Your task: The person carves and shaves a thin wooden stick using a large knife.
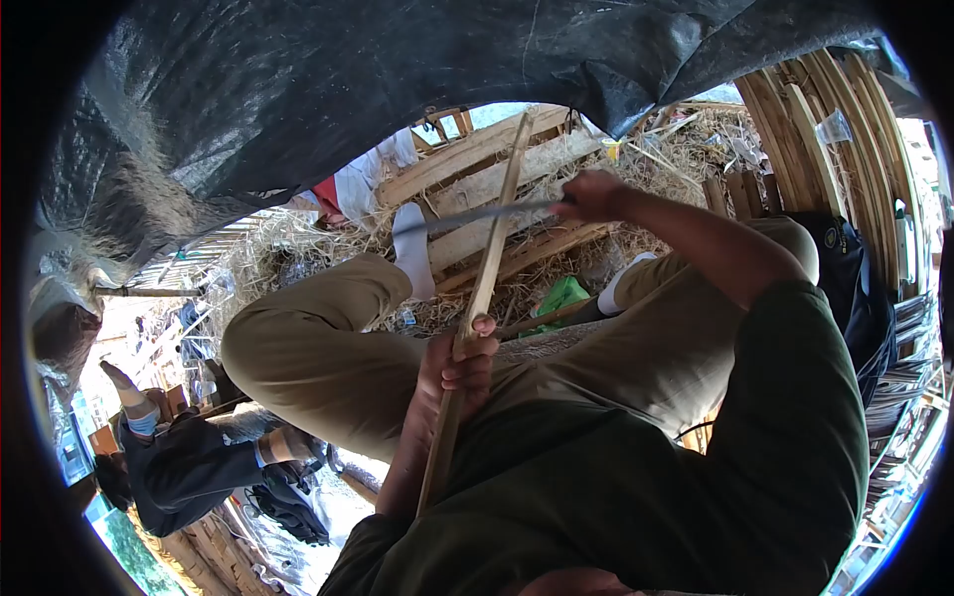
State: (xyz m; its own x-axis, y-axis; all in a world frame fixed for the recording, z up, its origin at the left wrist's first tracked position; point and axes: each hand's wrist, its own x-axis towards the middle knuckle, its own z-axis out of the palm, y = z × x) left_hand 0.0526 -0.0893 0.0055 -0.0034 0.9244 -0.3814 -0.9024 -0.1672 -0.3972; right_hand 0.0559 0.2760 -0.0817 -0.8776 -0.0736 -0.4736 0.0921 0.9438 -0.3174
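Observation:
My left hand (459,366) is closed around a long, pale bamboo strip (489,248), with the thumb on its upper side. The strip slants from against my shirt, up between my knees, to a far tip above the planks. In my right hand (593,196) is the handle of a machete (467,215), which has a long, thin grey blade. The blade points left and crosses the strip well beyond my left hand. Its outline is slightly blurred, and I cannot tell whether it touches the strip.
Wooden planks (487,184) and scattered shavings (686,164) lie ahead around my feet. Dark plastic sheeting (328,89) hangs overhead. Long slats (825,129) stand at the right beside a dark bag (840,263). Another person's dark-clothed leg (189,472) shows at lower left. A green plastic bag (563,298) lies between my legs.

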